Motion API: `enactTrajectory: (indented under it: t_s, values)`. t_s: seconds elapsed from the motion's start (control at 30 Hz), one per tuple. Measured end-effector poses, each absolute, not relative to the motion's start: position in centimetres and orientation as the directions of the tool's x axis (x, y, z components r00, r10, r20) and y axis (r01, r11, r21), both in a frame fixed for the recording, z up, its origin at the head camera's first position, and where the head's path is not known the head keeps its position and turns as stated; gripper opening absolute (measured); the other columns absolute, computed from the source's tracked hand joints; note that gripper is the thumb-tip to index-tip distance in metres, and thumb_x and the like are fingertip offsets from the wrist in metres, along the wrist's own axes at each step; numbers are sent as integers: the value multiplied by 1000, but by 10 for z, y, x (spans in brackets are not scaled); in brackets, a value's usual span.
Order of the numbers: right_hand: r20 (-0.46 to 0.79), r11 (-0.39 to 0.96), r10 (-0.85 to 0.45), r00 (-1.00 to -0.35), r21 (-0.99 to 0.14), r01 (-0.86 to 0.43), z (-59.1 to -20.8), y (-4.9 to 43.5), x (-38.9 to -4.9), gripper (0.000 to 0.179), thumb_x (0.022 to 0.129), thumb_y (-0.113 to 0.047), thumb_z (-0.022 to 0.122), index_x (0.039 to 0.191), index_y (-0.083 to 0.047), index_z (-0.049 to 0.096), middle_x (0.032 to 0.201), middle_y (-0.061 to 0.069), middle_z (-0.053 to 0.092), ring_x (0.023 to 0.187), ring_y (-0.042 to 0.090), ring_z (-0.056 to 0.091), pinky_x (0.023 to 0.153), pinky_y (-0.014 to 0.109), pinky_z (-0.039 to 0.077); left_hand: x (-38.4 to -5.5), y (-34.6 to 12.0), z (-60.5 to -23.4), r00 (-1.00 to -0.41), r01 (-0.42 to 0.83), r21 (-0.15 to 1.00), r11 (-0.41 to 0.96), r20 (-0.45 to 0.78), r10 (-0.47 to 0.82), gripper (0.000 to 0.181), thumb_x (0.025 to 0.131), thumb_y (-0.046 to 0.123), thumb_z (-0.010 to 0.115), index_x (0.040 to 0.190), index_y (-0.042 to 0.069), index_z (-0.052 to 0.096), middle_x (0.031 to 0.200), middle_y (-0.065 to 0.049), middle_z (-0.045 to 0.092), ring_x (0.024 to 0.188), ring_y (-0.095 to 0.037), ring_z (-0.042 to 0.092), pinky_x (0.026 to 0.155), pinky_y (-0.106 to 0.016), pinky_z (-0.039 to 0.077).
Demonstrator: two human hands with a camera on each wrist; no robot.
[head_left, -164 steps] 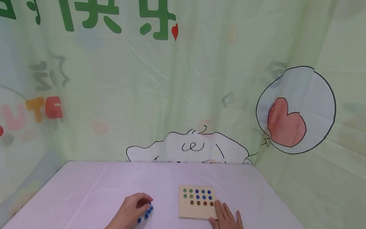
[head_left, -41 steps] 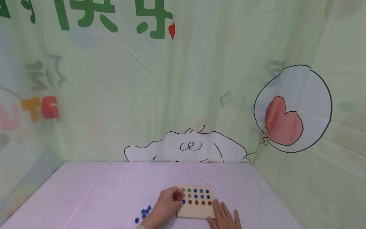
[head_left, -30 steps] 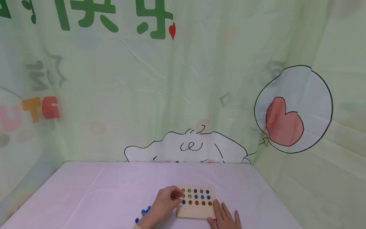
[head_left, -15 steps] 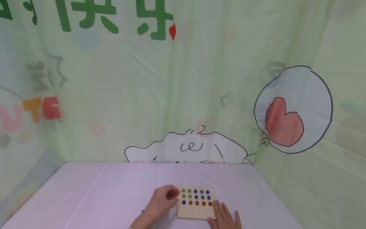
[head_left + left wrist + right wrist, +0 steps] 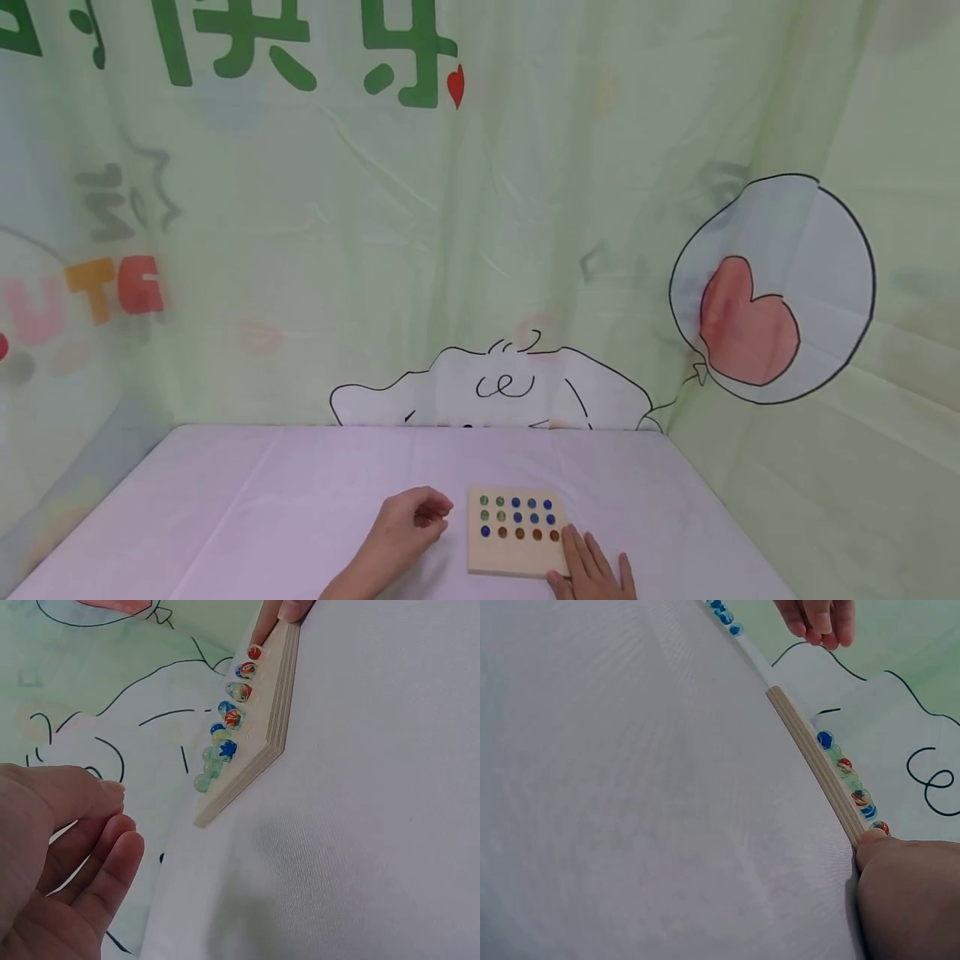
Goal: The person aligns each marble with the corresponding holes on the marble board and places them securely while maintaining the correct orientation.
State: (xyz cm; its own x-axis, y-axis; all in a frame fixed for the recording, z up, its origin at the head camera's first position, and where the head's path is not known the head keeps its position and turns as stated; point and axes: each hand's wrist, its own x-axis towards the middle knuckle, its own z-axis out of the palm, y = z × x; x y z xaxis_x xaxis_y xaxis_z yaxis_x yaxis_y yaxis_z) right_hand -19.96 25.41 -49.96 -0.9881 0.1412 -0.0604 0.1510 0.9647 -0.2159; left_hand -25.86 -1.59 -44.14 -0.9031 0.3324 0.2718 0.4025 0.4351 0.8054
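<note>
A pale wooden board point(image 5: 517, 562) lies on the table with three rows of glass marbles in it. Green marbles point(image 5: 500, 502) sit at the left of the two far rows, blue ones point(image 5: 532, 503) to their right. The third row has a blue marble point(image 5: 485, 532) at its left end, then several red-brown ones point(image 5: 520, 533). My left hand point(image 5: 401, 529) hovers left of the board, fingers loosely bent, nothing between thumb and fingertips in the left wrist view. My right hand point(image 5: 594, 573) rests against the board's right edge, fingers straight, thumb point(image 5: 871, 838) at the near corner.
Several loose blue marbles point(image 5: 726, 616) lie on the table left of the board, hidden behind my left arm in the head view. A white cloth point(image 5: 225, 517) covers the table. Printed green curtains point(image 5: 525, 208) hang behind and at the sides.
My left hand went from the loose marbles to the board, where a blue marble now sits at the third row's left end. It has since drawn back left. My right hand stayed.
</note>
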Motion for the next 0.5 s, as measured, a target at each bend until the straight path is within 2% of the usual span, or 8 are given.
enactTrajectory:
  t_s: [0.27, 0.5]
  values:
    - [-45, 964, 126, -991, -232, 133, -501, 256, -198, 117, 57, -86, 0, 140, -8, 25, 144, 13, 30, 132, 37, 21, 101, 61, -12, -256, -28, -440, -926, 343, 824, 451, 216, 310, 14, 78, 9, 64, 92, 12, 63, 86, -2, 63, 73, -5, 55, 65, -17, 48]
    - [-49, 963, 128, -991, -232, 136, -499, 256, -198, 115, 58, -86, 2, 140, -8, 25, 144, 13, 29, 132, 37, 21, 101, 61, -12, -250, -42, -442, -911, 391, 823, 411, 281, 303, 13, 78, 9, 64, 91, 10, 63, 86, -4, 63, 74, -3, 56, 65, -16, 49]
